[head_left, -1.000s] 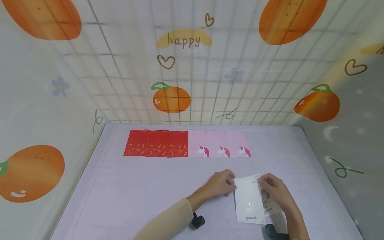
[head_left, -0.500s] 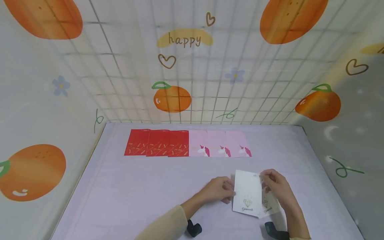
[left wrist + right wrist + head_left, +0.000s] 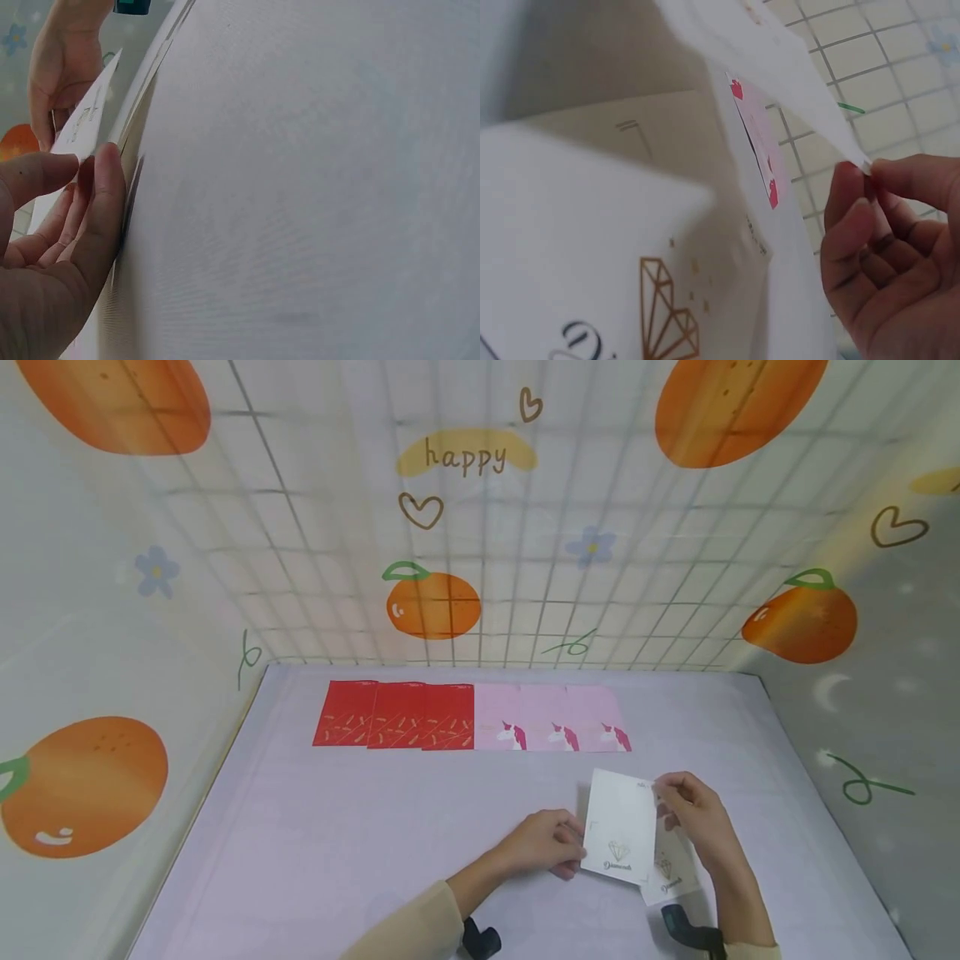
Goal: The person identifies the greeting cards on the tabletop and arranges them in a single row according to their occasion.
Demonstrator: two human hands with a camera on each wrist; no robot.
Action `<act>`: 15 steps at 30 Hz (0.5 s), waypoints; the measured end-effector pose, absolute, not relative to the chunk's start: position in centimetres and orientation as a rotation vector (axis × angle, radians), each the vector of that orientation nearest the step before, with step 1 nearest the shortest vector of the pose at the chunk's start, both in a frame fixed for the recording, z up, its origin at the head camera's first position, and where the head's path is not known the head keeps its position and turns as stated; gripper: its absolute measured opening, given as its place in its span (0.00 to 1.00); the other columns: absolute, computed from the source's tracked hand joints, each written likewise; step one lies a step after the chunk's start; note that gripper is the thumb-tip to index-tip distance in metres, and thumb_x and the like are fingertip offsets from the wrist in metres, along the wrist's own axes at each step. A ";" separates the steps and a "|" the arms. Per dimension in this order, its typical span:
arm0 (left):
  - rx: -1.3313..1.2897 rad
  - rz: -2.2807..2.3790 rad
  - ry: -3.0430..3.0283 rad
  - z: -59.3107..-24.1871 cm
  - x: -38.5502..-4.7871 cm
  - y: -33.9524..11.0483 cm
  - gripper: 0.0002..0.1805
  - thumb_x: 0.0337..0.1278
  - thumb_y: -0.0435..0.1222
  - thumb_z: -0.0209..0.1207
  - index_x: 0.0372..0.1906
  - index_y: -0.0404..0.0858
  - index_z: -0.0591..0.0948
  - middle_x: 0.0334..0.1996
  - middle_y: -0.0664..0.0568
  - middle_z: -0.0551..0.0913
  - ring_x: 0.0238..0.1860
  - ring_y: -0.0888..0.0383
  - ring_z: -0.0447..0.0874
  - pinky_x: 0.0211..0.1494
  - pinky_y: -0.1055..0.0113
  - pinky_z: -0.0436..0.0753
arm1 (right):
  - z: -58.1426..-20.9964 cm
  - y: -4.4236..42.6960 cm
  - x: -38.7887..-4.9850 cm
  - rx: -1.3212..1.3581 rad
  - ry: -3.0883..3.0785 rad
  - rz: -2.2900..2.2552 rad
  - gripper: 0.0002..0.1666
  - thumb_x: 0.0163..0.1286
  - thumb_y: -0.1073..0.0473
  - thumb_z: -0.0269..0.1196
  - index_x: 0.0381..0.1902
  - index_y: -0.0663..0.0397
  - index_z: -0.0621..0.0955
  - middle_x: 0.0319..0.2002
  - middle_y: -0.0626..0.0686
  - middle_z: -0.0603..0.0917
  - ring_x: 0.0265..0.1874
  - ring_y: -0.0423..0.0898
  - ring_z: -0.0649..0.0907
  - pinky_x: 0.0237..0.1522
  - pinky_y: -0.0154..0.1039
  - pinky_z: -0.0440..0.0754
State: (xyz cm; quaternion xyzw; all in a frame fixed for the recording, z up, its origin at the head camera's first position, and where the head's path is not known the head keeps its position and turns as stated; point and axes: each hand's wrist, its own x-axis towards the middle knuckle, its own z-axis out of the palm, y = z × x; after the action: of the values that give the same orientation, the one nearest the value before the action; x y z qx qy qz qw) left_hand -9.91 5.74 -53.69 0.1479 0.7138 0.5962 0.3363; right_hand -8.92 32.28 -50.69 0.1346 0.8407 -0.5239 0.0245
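A white card (image 3: 618, 818) printed with a diamond outline and the word "Diamonds" is raised off the table between both hands. My left hand (image 3: 543, 842) pinches its lower left edge between thumb and fingers, which the left wrist view shows from the side. At the upper right corner, my right hand (image 3: 692, 806) pinches it between thumb and forefinger. Beneath lies a second white card (image 3: 670, 868) with the same print, partly covered by the raised one. In the right wrist view, the lower card's gold diamond (image 3: 667, 315) shows under the lifted card's shadow.
Along the back of the pale table (image 3: 360, 827), several cards lie in an overlapping row. Red cards (image 3: 397, 714) with gold marks are on the left, and pink unicorn cards (image 3: 551, 718) on the right. A printed curtain (image 3: 322, 552) over a wire grid stands behind.
The raised card has moved away from me and tilted, uncovering more of the card below. My left hand has slid down towards its lower left edge; my right hand has shifted slightly away from me.
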 end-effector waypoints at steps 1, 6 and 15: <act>0.386 1.559 1.857 -53.7 -9.9 5.7 0.09 0.60 0.29 0.64 0.44 0.39 0.81 0.25 0.51 0.86 0.25 0.54 0.87 0.31 0.65 0.86 | -50.7 32.3 -9.0 0.418 2.602 -1.622 0.23 0.79 0.50 0.54 0.58 0.65 0.74 0.45 0.62 0.81 0.38 0.49 0.81 0.35 0.36 0.82; 0.389 1.548 1.905 -53.8 -10.2 5.5 0.08 0.61 0.31 0.65 0.44 0.41 0.81 0.26 0.55 0.86 0.25 0.56 0.87 0.35 0.68 0.85 | -50.8 32.1 -9.1 0.427 2.586 -1.646 0.26 0.79 0.47 0.52 0.63 0.62 0.73 0.49 0.63 0.80 0.39 0.49 0.82 0.37 0.36 0.82; 0.367 1.559 2.034 -53.6 -11.1 5.1 0.09 0.63 0.35 0.64 0.47 0.42 0.80 0.27 0.58 0.85 0.25 0.60 0.87 0.34 0.69 0.84 | -50.8 31.6 -8.9 0.364 2.516 -1.734 0.26 0.79 0.49 0.55 0.63 0.63 0.74 0.52 0.64 0.80 0.41 0.50 0.83 0.40 0.36 0.83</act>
State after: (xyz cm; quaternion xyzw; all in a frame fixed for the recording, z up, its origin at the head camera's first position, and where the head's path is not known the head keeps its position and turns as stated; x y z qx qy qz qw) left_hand -11.10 5.10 -53.62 0.1365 0.7558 0.5795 0.2726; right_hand -8.95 31.58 -50.84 0.1181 0.8172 -0.5632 0.0323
